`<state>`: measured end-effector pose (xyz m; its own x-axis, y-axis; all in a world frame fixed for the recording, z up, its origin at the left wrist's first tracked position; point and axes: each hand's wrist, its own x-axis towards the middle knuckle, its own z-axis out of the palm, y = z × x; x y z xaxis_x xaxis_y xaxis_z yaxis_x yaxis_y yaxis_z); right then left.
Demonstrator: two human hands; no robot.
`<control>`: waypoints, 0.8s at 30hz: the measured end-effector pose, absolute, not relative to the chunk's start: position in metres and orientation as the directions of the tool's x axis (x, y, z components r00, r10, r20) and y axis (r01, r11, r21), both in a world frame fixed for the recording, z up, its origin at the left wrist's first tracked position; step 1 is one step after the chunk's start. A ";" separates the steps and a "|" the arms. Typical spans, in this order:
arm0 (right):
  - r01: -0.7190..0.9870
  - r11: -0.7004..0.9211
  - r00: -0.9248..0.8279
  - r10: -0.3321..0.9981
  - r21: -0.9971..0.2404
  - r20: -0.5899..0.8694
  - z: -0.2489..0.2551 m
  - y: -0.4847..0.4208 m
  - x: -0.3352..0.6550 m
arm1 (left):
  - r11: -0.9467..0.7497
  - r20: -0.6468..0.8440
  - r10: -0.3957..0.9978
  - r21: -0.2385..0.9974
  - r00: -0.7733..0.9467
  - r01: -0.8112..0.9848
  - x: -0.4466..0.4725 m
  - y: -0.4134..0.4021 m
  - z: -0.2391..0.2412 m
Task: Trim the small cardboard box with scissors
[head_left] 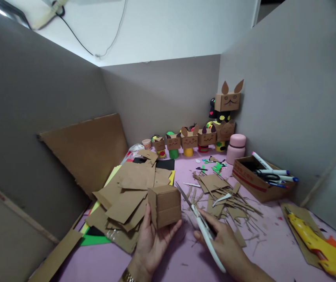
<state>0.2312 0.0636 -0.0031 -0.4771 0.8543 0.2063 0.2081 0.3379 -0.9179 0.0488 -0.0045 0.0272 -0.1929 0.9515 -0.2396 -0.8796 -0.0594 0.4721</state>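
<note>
A small brown cardboard box (168, 209) rests in my left hand (154, 243), gripped between thumb and fingers a little above the table. My right hand (222, 239) is closed around white-handled scissors (205, 231). Their blades point up and to the left, beside the box's right side and apart from it. Whether the blades are fully closed is hard to make out. Left of the box lies a pile of cut cardboard sheets (132, 176). To the right of the scissors, thin cardboard strips (235, 199) and offcuts are scattered.
Several cardboard animal figures (189, 139) stand along the back. At right are a pink flask (236, 149), a cardboard box of markers (253, 180) and a yellow glue gun (311, 239). A large cardboard sheet (91, 152) leans on the left partition. Grey partitions enclose the purple tabletop (182, 258).
</note>
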 end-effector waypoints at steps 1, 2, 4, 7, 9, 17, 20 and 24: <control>0.206 0.344 -0.471 0.855 -0.916 0.215 -0.004 0.064 0.231 | -0.061 -0.238 0.952 0.469 -0.192 -0.881 0.051 -0.004 0.028; 0.207 0.349 -0.461 0.859 -0.914 0.223 -0.006 0.066 0.232 | -0.072 -0.227 0.953 0.470 -0.199 -0.880 0.053 -0.004 0.028; 0.215 0.359 -0.435 0.868 -0.908 0.240 -0.010 0.068 0.233 | -0.113 -0.189 0.955 0.473 -0.226 -0.874 0.056 -0.004 0.028; 0.226 0.376 -0.401 0.877 -0.899 0.266 -0.013 0.069 0.234 | -0.184 -0.140 0.950 0.477 -0.281 -0.860 0.058 -0.002 0.027; 0.221 0.382 -0.404 0.873 -0.897 0.272 -0.012 0.067 0.234 | -0.214 -0.137 0.941 0.469 -0.310 -0.857 0.059 -0.002 0.027; 0.151 0.422 -0.553 0.785 -0.894 0.277 -0.002 0.054 0.231 | -0.312 -0.180 0.881 0.473 -0.437 -0.824 0.058 -0.002 0.030; 0.161 0.427 -0.600 0.758 -0.890 0.255 0.000 0.051 0.231 | -0.326 -0.195 0.867 0.472 -0.458 -0.819 0.057 0.000 0.032; 0.191 0.429 -0.606 0.759 -0.883 0.238 -0.001 0.050 0.230 | -0.337 -0.205 0.857 0.470 -0.473 -0.816 0.057 0.000 0.033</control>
<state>0.2301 0.0500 -0.0011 -0.6059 0.7592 0.2377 0.1912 0.4290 -0.8828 0.0567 -0.0003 0.0331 -0.4726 0.8570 -0.2054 -0.8156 -0.3370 0.4704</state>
